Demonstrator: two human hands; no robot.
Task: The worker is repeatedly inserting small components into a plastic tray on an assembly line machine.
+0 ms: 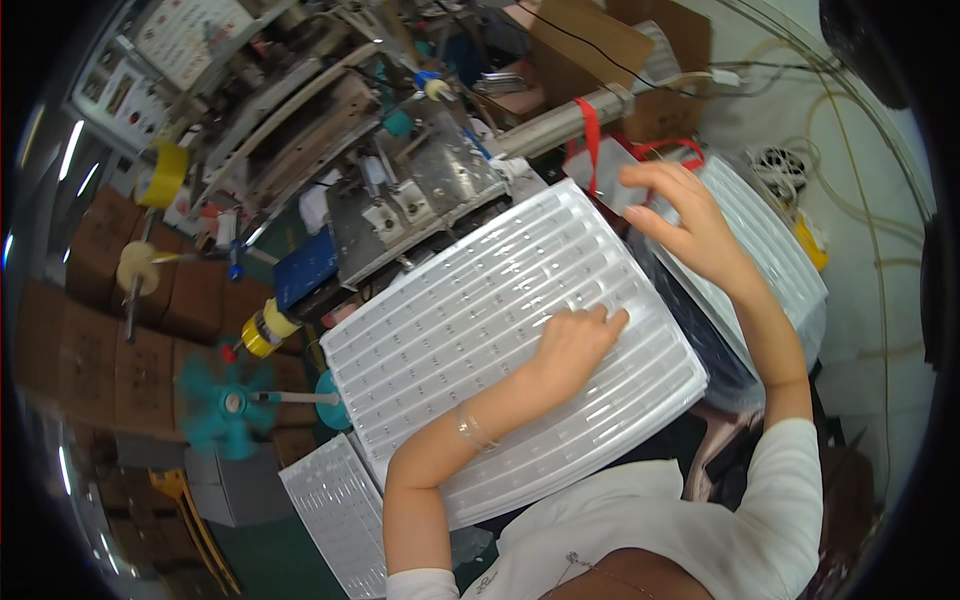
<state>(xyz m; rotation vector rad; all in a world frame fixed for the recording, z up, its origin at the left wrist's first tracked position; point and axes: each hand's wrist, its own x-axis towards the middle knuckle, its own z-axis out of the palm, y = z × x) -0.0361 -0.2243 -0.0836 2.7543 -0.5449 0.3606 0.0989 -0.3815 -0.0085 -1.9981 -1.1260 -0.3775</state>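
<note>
**Left hand on the tray, right hand out past its far corner**

We see a large white plastic tray (470, 330) lying across our lap and the bench edge, ribbed in long rows of small pockets. Its long axis runs from lower left up to upper right, tilted away from us.

Our left hand (575, 345) rests flat on the right half of the tray, fingers together and pressed on the ribs, fingertips pointing up and right along the rows. It grips nothing; it only bears down on the surface.

Our right hand (685, 215) is up beyond the tray's far right corner, fingers loosely curled and a little apart, against a small pale flat piece (625, 185). Whether it pinches that piece or only touches it, we cannot tell.

A second stack of trays (770, 250) lies just beside and under the right hand. More white trays (340, 510) sit low at our left.

So the left hand is the nearer one to the tray; the right is off its edge. A grey machine (420, 200) stands just past the tray's top edge, a teal fan (225, 405) well to the left.
</note>
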